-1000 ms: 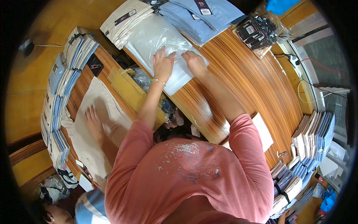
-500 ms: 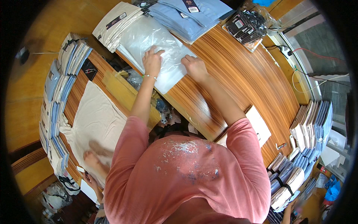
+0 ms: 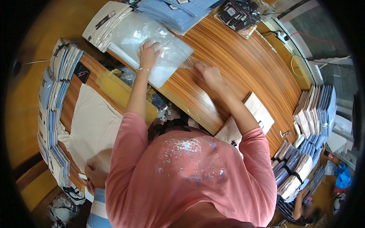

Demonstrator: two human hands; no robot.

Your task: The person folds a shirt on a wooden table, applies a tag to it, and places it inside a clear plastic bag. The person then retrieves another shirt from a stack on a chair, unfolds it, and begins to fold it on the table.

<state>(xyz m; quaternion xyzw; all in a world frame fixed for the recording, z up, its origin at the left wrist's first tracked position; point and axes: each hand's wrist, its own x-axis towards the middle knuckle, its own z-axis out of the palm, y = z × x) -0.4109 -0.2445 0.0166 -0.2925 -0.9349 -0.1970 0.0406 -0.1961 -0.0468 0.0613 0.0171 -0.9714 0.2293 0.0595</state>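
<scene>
- Head view looks straight down on a person in a pink shirt (image 3: 190, 171) leaning over a striped wooden table (image 3: 235, 72).
- A clear plastic bag (image 3: 152, 38) with a white folded garment inside lies flat on the table's far left part, one corner pointing toward the table's middle.
- The left hand (image 3: 148, 53) lies on top of the bag, palm down, fingers spread and pressed flat on the plastic; a thin bracelet (image 3: 142, 69) circles the wrist.
- The right hand (image 3: 208, 74) sits at the bag's right corner on the wood, fingers curled together; whether they pinch the plastic edge cannot be told.
- Just beyond the bag lie a stack of white packed garments (image 3: 104, 22) and a stack of folded blue shirts (image 3: 178, 11); the bag touches or overlaps both.
- A bundle of dark small packets (image 3: 239, 13) lies at the table's far end, well apart from the hands.
- A flat white packet (image 3: 260, 112) rests near the table's near edge, beside the right elbow.
- On a lower wooden surface to the left a cream cloth (image 3: 93, 125) is spread, with a row of stacked blue and white folded garments (image 3: 53, 102) along its outer side.
- Another person's hand (image 3: 95, 174) touches the cream cloth's near edge.
- More stacked folded garments (image 3: 315, 110) stand at the right.
</scene>
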